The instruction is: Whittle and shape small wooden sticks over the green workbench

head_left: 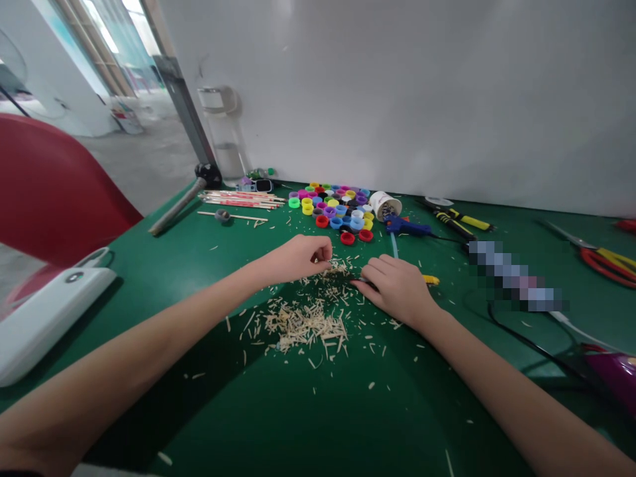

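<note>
My left hand [302,258] is closed in a pinch above scattered wood slivers; whatever lies between its fingertips is too small to make out. My right hand [400,290] wraps round what looks like a utility knife, whose yellow end [430,279] pokes out to the right behind the hand. A thin dark tip shows by the thumb, pointing towards my left hand. Closer to me, a heap of pale wood slivers [308,324] lies on the green table [298,424], with loose bits spread all around it.
Colourful bottle caps [340,211] cluster behind my hands, beside a tipped white cup [385,205] and a blue glue gun [405,226]. Wrapped sticks [241,199] and a hammer [183,199] lie back left. Pliers [454,222], scissors [593,252] and cables are on the right; a white case [54,318] is left.
</note>
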The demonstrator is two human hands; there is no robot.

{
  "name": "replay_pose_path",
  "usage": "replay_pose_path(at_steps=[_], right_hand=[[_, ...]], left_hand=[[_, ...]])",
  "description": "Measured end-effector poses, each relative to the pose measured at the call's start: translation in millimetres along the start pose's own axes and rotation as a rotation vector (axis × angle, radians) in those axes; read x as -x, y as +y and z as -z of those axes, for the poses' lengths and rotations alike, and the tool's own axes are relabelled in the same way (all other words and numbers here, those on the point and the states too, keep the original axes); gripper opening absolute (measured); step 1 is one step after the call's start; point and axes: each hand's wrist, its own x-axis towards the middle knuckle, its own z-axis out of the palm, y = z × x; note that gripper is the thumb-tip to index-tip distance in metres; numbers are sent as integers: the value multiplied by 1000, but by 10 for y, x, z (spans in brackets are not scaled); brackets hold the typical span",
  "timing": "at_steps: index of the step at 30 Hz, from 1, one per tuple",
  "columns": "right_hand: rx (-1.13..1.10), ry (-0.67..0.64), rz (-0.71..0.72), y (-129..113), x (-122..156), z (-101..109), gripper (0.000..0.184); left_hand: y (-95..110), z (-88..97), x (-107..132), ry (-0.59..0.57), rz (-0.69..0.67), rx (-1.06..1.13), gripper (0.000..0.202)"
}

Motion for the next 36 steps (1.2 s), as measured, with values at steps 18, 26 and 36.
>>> replay_pose_path(at_steps=[18,26,36], right_hand=[[22,-43,-8,19,-23,-34,33],[29,-45,48,0,-14,-2,34],[0,17,26,-12,-3,10,32]], left_hand=[[376,182,72,111,-166,47,12],[165,116,24,127,-20,148,17],[-44,-17,-13,11,55,94,14]])
